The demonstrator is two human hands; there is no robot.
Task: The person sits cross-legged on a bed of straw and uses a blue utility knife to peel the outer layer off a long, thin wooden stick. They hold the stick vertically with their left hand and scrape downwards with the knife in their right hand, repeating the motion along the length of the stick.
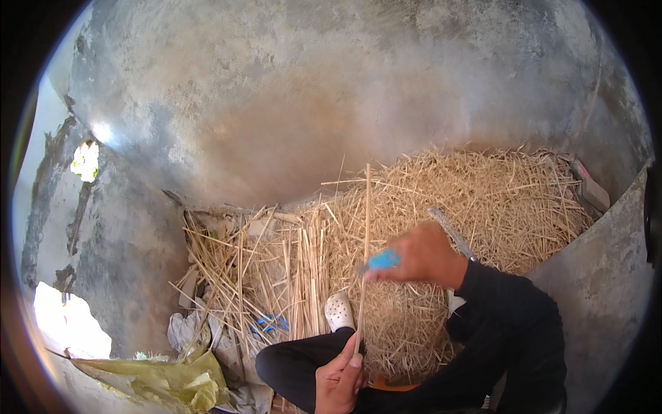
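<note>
Left hand [339, 376] pinches the straw stalk [365, 241] at its base; right hand [422, 257] grips a blue-tipped tool [383, 260] against it. Recommend steady tension, strokes directed away from the white shoe [339, 311].

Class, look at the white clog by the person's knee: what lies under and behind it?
The white clog rests on a straw pile, with loose stalks behind it. The floor beneath is covered by straw, so it cannot be seen.

Grey stained concrete wall [331, 90] at the far side, holes [84, 161] broken through at left, daylight admitted, floor covered by straw [496, 200]
</note>
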